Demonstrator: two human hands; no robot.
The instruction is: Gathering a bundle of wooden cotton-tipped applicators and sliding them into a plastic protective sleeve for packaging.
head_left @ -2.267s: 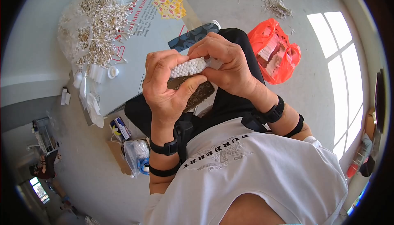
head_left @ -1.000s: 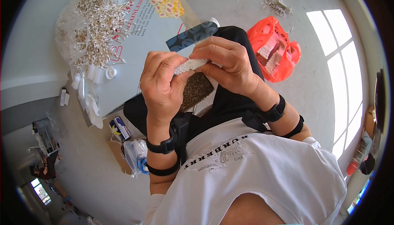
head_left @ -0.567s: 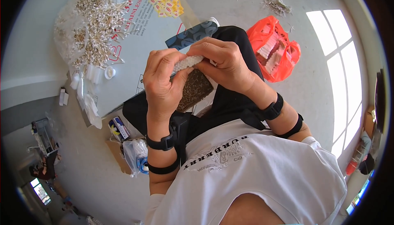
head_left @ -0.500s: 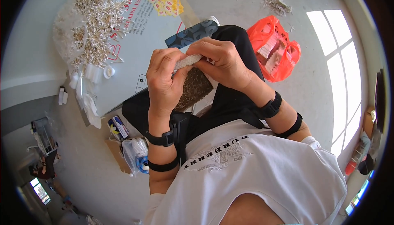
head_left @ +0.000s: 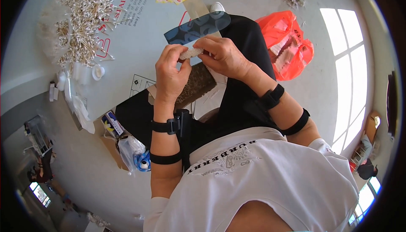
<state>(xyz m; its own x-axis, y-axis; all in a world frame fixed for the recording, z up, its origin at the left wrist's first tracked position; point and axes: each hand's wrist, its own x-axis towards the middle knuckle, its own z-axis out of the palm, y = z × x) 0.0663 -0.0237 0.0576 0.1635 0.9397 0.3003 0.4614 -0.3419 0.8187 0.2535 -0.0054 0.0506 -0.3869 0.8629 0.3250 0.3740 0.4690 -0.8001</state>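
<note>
My left hand (head_left: 171, 75) and my right hand (head_left: 224, 56) meet in front of me, both pinching a small bundle of white cotton swabs (head_left: 190, 53). Just beyond the fingers lies a clear dark-printed packet (head_left: 196, 26), and the swab bundle sits at its near end. Below my left hand rests a brown speckled pad (head_left: 195, 86) on my lap. Both forearms wear black bands and come up from the lower edge.
A large heap of loose cotton swabs (head_left: 82, 18) lies on a flattened grey carton (head_left: 139, 41) at the upper left. An orange plastic bag (head_left: 287, 43) sits on the floor at the right. Small bottles and a plastic bag (head_left: 129, 149) lie at the left.
The swab bundle, first held flat and wide between both hands, has been turned end-on and brought up to the dark printed packet. Both hands moved slightly up and away.
</note>
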